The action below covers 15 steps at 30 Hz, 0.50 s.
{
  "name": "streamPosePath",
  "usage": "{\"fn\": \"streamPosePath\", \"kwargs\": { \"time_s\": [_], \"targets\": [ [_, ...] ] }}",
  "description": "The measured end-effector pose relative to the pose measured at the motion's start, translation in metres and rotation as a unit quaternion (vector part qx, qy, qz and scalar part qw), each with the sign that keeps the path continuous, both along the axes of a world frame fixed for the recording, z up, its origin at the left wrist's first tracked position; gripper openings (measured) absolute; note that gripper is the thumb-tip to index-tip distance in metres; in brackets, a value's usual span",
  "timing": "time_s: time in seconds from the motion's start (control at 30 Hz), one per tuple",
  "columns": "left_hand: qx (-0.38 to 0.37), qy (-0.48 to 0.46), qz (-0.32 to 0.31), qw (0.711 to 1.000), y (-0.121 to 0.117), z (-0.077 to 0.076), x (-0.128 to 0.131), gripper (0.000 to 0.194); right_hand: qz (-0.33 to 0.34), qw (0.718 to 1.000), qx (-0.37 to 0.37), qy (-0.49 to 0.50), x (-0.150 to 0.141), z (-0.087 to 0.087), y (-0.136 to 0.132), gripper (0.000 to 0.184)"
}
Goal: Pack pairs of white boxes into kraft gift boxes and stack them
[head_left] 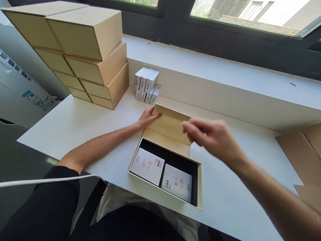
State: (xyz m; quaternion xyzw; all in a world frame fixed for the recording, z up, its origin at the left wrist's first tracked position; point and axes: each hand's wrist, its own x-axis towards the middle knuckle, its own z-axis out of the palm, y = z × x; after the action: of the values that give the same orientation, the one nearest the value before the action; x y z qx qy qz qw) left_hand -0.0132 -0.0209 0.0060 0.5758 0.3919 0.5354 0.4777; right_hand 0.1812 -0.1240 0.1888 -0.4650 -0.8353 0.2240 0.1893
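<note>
A cream gift box (200, 187) lies on the table with its hinged lid (170, 122) swung up and back. Inside the dark interior, two white printed cartons sit side by side: the left carton (147, 165) and the right carton (177, 182). My left hand (147, 117) grips the lid's left edge, thumb across its inner face. In front of the lid's right end, my right hand (207, 134) hovers with fingers curled closed; it is slightly blurred, and nothing shows in it.
Closed cream boxes (82, 50) are stacked at the back left. Several small white cartons (146, 85) stand piled against the ledge (213, 97). Brown cardboard (301, 154) lies at the right edge. A white cable (50, 182) crosses in front of my left arm.
</note>
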Motion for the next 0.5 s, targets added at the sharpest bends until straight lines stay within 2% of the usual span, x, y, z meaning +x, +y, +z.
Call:
{"fn": "streamPosePath", "kwargs": {
  "time_s": [0.07, 0.1, 0.13, 0.2, 0.27, 0.37, 0.5],
  "targets": [
    [-0.005, -0.006, 0.0, 1.0, 0.0, 0.001, 0.001, 0.049, -0.056, 0.996, 0.065, -0.005, -0.007, 0.008, 0.041, 0.038],
    [-0.008, -0.011, -0.001, 1.0, 0.0, 0.001, 0.001, 0.048, -0.068, 0.995, 0.073, -0.02, -0.012, 0.008, 0.063, 0.034],
    [-0.01, -0.015, -0.002, 1.0, 0.0, 0.001, 0.001, 0.048, -0.074, 0.995, 0.059, -0.04, -0.018, 0.006, 0.086, 0.029],
    [-0.012, -0.024, -0.005, 1.0, 0.0, 0.002, 0.002, 0.046, -0.086, 0.993, -0.014, -0.081, -0.032, -0.003, 0.129, 0.023],
    [-0.009, -0.033, -0.01, 0.999, 0.001, 0.001, 0.003, 0.043, -0.102, 0.985, -0.091, -0.107, -0.049, -0.016, 0.164, 0.029],
    [-0.003, -0.027, -0.004, 1.0, 0.003, -0.001, 0.004, 0.037, -0.109, 0.975, -0.16, -0.111, -0.074, -0.037, 0.196, 0.048],
    [-0.015, -0.01, 0.012, 1.0, 0.007, -0.003, 0.004, 0.03, -0.119, 0.968, -0.203, -0.093, -0.091, -0.06, 0.209, 0.075]
  ]
}}
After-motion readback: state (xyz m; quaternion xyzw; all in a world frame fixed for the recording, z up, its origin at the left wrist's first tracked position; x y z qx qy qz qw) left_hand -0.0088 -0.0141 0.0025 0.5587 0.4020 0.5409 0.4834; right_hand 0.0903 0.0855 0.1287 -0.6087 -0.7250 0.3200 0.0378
